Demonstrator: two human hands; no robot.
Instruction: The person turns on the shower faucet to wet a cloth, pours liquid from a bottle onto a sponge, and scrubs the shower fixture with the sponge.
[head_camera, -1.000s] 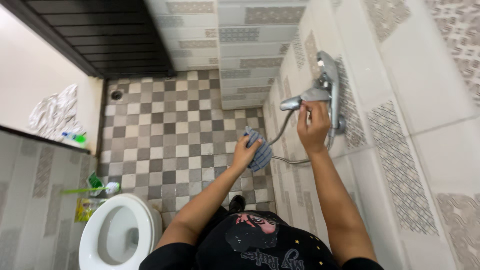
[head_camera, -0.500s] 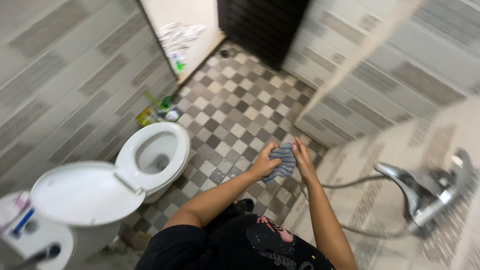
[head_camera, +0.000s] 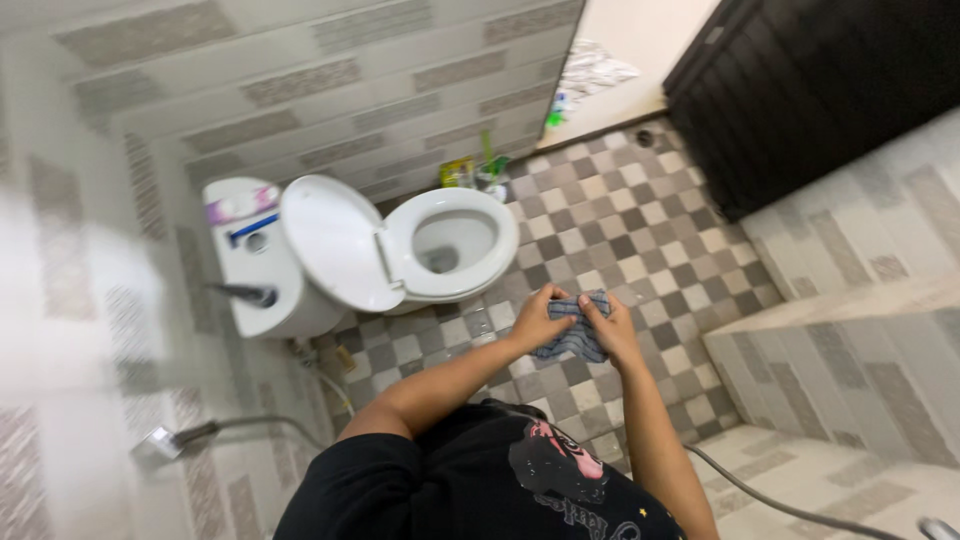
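Both my hands hold a grey-blue striped cloth (head_camera: 574, 338) in front of my body, above the checkered floor tiles. My left hand (head_camera: 537, 318) grips its left side with curled fingers. My right hand (head_camera: 612, 330) pinches its right edge. The cloth hangs bunched between the two hands. A white toilet (head_camera: 452, 245) with its lid (head_camera: 330, 240) raised stands just beyond my hands, bowl open.
A white cistern (head_camera: 245, 255) stands against the tiled wall at the left. Small bottles and a green brush (head_camera: 478, 170) stand in the corner behind the toilet. A dark door (head_camera: 810, 90) is at the upper right. A shower hose (head_camera: 770, 500) runs along the lower right.
The view has swung left from the wall faucet to the toilet. My right hand left the shower fitting and joined my left hand on the cloth.
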